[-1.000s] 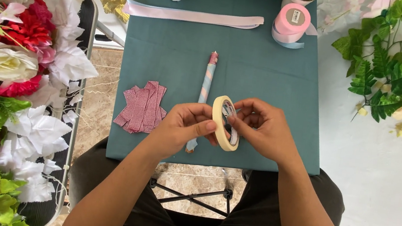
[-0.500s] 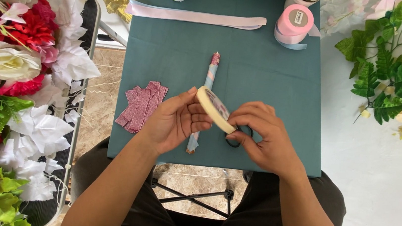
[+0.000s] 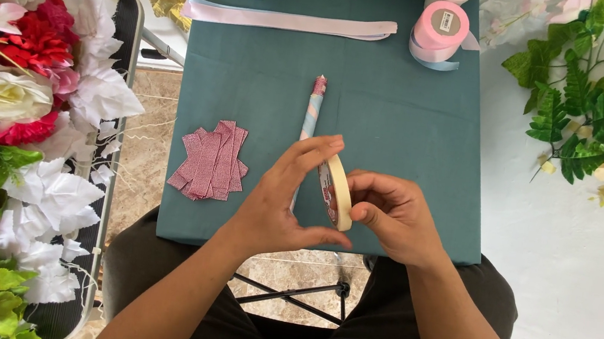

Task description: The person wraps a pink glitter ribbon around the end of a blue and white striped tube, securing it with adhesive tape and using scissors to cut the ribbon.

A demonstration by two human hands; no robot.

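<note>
The roll of tape (image 3: pixel 335 193) is seen nearly edge-on, so its core and any loose end cannot be made out; part of its rim is covered by fingers. The slim patterned pen (image 3: pixel 312 114) lying on the teal desk (image 3: pixel 412 114) runs under the left hand (image 3: pixel 279 204), its lower length hidden. The plant pots at the far edge are cut off by the frame.

Left hand: raised above the desk's near edge, fingers extended over the top of the roll, thumb beneath it, pinching the roll between them. Right hand (image 3: pixel 394 216): curled, fingertips closed on the roll's right face and rim. Both hands grip the roll, which stands upright, clear of the desk surface.

Left of the hands, apart from them, pink glitter strips (image 3: pixel 212 160) lie fanned on the desk.
</note>
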